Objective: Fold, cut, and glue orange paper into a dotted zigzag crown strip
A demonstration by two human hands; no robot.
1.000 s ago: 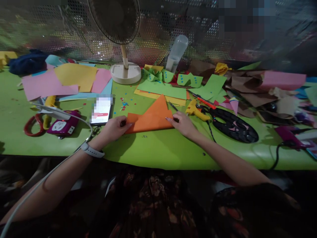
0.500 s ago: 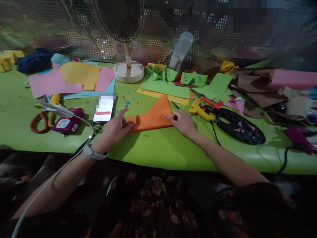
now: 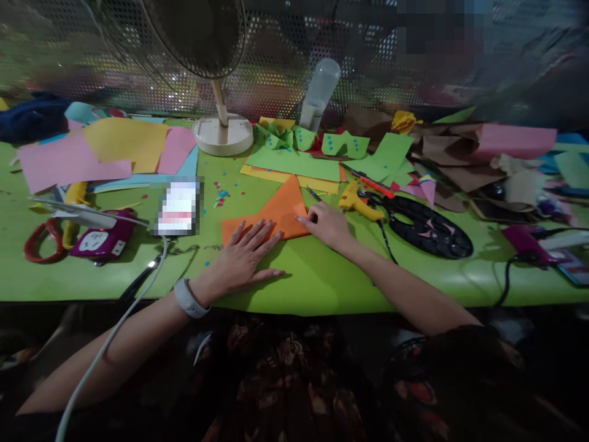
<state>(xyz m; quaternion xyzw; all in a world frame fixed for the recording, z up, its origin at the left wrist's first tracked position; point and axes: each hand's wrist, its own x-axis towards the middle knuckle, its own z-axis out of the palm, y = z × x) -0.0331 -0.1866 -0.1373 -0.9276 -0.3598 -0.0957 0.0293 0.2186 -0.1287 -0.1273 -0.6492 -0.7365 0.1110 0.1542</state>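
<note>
A folded orange paper with a pointed top lies on the green table. My left hand lies flat and open on its lower left part, fingers spread. My right hand presses its fingertips on the paper's right edge, fingers held together and stretched out. A white watch is on my left wrist.
A phone lies left of the paper, a fan base behind it. A yellow glue gun, a black mask and red scissors lie about. Coloured sheets and scraps cover the back. A white cable crosses my left arm.
My left hand has left the paper's left corner, moved right and spread flat on the paper. My right hand has stayed on the right edge.
</note>
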